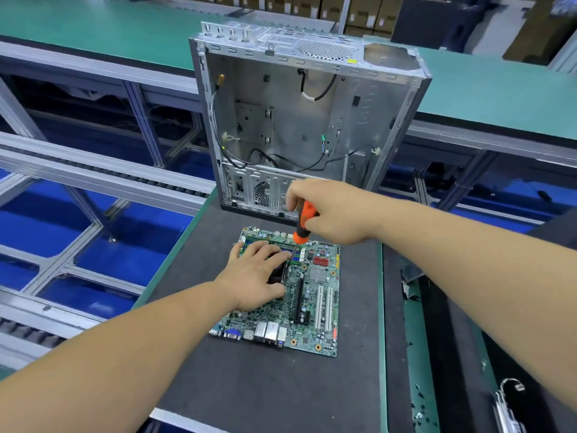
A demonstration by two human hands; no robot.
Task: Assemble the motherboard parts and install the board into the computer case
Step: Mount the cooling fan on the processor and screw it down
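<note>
Left hand (254, 273): laid with spread fingers on a black cooler on the board.
Right hand (327, 210): an orange-and-black-handled screwdriver (304, 225) is gripped, tip down.
Green motherboard (315, 307): flat on dark grey mat (265, 385).
Open bare-metal computer case (299, 120): upright behind board.

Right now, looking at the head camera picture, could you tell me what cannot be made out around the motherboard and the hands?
- Head view: the black part under the left hand on the motherboard is mostly covered by the fingers.
- Head view: the screwdriver tip and any screw are too small to see.
- Head view: the computer case bottom edge is partly hidden by the right hand.
- Head view: the metal object at the lower right is cut off by the frame edge.
</note>
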